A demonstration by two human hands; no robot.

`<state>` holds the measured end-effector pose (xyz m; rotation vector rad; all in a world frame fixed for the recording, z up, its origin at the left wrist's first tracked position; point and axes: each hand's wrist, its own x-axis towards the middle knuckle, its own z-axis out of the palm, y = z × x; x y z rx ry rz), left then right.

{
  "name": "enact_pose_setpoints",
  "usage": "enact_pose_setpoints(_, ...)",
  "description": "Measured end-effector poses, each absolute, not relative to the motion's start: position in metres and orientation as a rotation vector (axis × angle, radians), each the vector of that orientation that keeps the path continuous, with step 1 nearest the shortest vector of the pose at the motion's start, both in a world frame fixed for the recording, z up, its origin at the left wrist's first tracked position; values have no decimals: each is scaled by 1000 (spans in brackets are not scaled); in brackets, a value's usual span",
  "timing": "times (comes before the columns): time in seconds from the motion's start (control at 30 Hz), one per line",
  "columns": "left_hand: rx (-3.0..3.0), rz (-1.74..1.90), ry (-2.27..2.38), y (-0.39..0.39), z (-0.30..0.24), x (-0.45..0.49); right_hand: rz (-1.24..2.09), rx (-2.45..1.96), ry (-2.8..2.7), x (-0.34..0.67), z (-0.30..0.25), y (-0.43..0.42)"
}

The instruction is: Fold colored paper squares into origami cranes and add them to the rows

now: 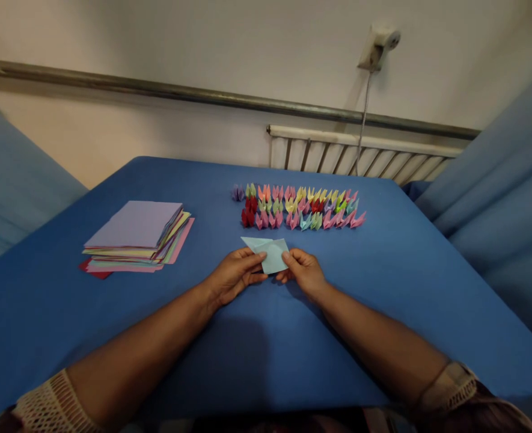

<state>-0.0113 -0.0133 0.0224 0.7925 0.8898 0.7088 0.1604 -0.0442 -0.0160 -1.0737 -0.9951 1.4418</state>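
Note:
A pale blue-green sheet of origami paper (275, 255), partly folded, is held between my two hands above the table. One pointed flap of it sticks out to the upper left. My left hand (238, 273) pinches its left side, thumb on top and fingers beneath. At the right edge, my right hand (305, 272) grips it the same way, with the thumb over the paper. Just beyond the hands stand rows of small folded paper cranes (295, 221) in pink, red, yellow, green, blue and purple.
A stack of coloured square paper (134, 225), lilac on top, lies on the left of the blue-covered table (211, 180). Behind are a metal rail (180, 91), a radiator (333, 135) and a plugged-in cable (363, 120). Blue curtains (504, 198) hang at both sides.

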Motion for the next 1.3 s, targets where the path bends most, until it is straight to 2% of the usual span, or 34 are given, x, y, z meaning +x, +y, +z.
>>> enact_pose_setpoints(0.13,630,772,883,-10,25,-12,1467,-1081,-1020,160,-15,-43)
enact_pose_setpoints(0.4,547,890,935,-2,19,-12,1650,-1062,-699,161,-5,-28)
enact_pose_setpoints(0.53,519,908,911,2,15,-14,1581,-1022,-567,157,-4,-28)
enact_pose_setpoints(0.67,507,901,857,4,16,-16,1457,-907,-756,153,-8,-36)
enact_pose_setpoints(0.87,491,877,871,1,23,-18,1381,-970,-962,151,-11,-37)
enact_pose_setpoints(1.3,450,819,875,1,25,-17,1365,-965,-965,150,-15,-34)
